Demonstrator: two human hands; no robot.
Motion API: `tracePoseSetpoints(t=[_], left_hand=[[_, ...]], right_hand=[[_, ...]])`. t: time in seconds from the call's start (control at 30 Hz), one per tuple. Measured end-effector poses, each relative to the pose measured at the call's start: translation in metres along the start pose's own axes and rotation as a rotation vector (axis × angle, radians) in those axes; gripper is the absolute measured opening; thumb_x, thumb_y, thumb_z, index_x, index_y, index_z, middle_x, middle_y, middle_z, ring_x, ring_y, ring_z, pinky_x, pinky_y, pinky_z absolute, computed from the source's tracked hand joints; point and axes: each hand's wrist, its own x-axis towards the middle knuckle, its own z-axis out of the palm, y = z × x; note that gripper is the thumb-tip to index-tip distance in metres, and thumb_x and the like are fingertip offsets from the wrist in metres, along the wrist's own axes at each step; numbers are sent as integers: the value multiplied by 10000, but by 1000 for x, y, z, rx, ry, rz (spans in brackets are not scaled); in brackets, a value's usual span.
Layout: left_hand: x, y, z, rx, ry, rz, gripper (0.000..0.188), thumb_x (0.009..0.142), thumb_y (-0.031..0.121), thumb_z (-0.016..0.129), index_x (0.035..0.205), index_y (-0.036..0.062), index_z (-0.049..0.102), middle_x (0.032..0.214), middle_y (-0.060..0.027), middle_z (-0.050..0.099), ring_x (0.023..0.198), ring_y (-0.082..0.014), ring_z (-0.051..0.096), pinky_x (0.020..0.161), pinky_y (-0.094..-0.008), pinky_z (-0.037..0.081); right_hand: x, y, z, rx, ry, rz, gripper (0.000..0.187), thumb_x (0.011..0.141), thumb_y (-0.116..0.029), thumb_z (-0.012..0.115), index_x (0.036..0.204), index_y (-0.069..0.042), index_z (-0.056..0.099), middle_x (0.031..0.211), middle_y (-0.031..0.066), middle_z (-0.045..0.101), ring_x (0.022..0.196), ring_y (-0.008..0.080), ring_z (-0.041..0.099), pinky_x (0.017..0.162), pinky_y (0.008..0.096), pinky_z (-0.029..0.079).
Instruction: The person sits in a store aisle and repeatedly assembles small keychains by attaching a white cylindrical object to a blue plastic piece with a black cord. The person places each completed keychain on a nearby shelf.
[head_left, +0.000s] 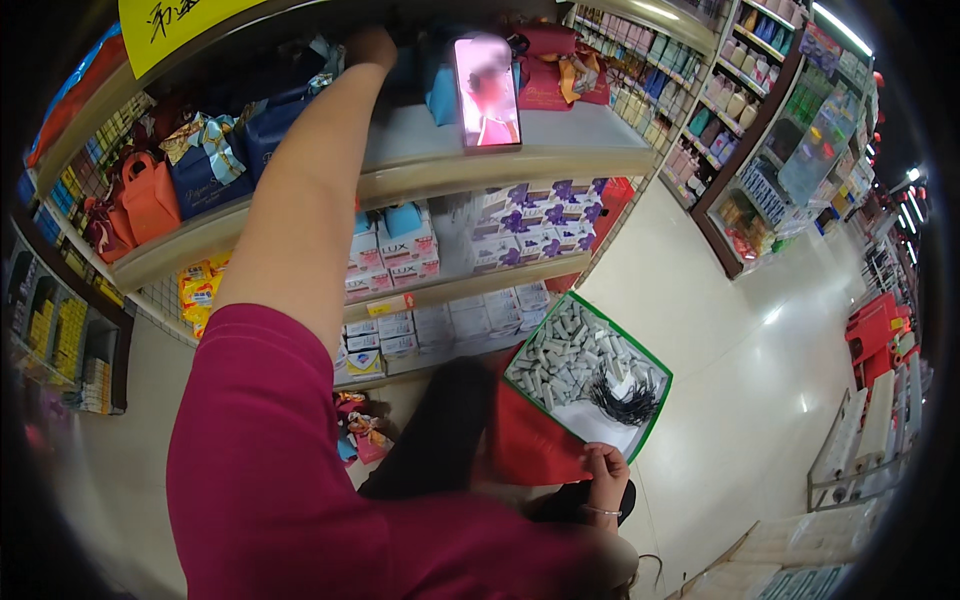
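My left arm reaches up to the top shelf, where my left hand (371, 47) is among the gift bags; its fingers are hidden in shadow. Close to it are dark blue bags (275, 130) with ribbons and a light blue bag (441, 97). My right hand (605, 472) is low, fingers pinched together at the near edge of a red box (535, 440) with a green rim. Whether it grips the rim or something small, I cannot tell. Inside the box lie many small grey-white pieces (575, 352) and a bundle of black strands (625, 403).
A lit phone (488, 95) stands on the top shelf (590, 130). Orange bags (150, 197) sit at its left. Boxed soaps (535, 225) fill lower shelves. More bags (365, 430) lie on the floor near my knee. Bottle shelves (735, 90) stand beyond the aisle.
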Motion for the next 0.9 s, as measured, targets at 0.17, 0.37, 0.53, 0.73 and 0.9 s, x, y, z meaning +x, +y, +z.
tracePoseSetpoints(t=[0.17,0.37,0.53,0.73,0.9], left_hand=[[42,-30,2,-113,126,-66,349,858,313,550,1018,48,709,1089,-213,676,1015,-354,652,883,-445,505],[-12,-12,-70,-433,43,156,396,823,367,601,1029,38,680,1008,-184,684,941,-309,660,813,-433,495],[-101,-2,-134,-347,101,258,499,889,474,549,1245,140,653,1152,-138,687,1105,-271,636,919,-352,461],[-276,34,-135,-1043,-560,282,191,865,63,592,1030,61,688,994,-22,673,918,-116,617,835,-277,485],[-425,99,-121,-952,-1109,432,146,774,54,611,913,21,644,789,-34,633,716,-110,596,667,-274,484]], right_hand=[[-3,-9,3,-46,31,13,173,976,-147,581,941,-2,667,835,31,673,716,94,629,665,224,499],[3,-2,-8,41,50,-51,119,958,-71,592,979,24,660,878,50,676,763,109,625,715,233,493],[29,0,-13,-246,159,-201,114,906,-45,634,1007,-1,666,932,69,679,765,134,645,694,252,516],[71,-9,15,-713,50,-453,178,797,-63,691,974,-72,701,900,97,649,742,244,654,670,333,535],[112,-1,56,-1129,-8,-590,125,798,-155,661,904,-95,692,916,108,625,829,299,650,690,407,541]])
